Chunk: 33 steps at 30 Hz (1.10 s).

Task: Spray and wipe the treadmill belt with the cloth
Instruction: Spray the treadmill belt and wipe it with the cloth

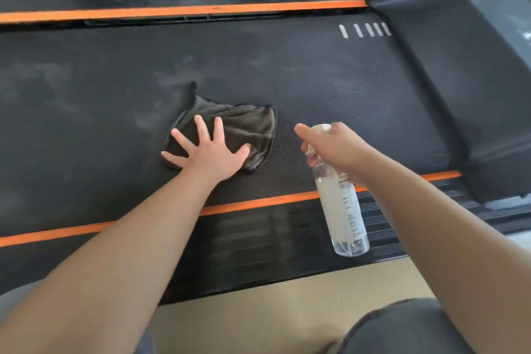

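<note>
Your left hand (207,149) is flat on the cloth (241,126), fingers spread wide and straight, not gripping anything. My guess is that's so the pressure spreads out and the whole rag drags along the treadmill belt (330,77) when you push. The cloth sits bunched under and just past your fingertips, mid-belt, with dusty smears on the belt beyond it. Your right hand (336,146) is curled round the top of the spray bottle (342,210), index finger stretched forward over the nozzle, the body hanging below your wrist over the side rail. Looks like you're keeping it aimed at the bare belt beside the cloth, ready for a squirt.
</note>
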Each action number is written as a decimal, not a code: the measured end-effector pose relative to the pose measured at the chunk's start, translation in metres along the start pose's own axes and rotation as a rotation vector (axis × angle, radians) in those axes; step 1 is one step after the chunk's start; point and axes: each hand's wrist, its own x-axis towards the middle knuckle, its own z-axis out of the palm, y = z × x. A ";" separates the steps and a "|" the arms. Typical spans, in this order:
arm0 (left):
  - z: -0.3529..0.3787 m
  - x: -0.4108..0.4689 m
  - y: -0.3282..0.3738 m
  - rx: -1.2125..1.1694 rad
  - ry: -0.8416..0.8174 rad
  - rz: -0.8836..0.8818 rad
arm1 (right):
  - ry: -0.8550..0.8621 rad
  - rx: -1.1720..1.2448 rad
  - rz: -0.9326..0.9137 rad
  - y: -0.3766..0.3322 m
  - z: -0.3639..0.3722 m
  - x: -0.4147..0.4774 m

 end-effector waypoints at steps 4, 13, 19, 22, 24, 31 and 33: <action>0.004 -0.009 0.029 0.025 0.001 -0.055 | 0.002 0.039 -0.051 0.001 0.001 0.005; 0.045 -0.032 0.077 0.235 0.054 0.579 | -0.009 -0.162 0.052 0.015 -0.011 0.006; 0.009 0.001 0.012 0.010 0.064 -0.001 | -0.055 -0.158 0.126 0.035 -0.023 0.005; 0.006 0.004 -0.003 0.027 0.069 -0.028 | -0.053 -0.071 0.129 0.037 -0.022 0.008; 0.011 0.000 0.003 0.042 0.102 -0.009 | -0.015 -0.045 0.103 0.033 -0.021 0.008; 0.047 -0.044 0.088 0.247 0.055 0.648 | 0.087 -0.064 0.036 0.020 -0.018 0.004; 0.048 -0.049 0.107 0.323 -0.037 0.962 | 0.118 -0.058 0.060 0.022 -0.022 0.002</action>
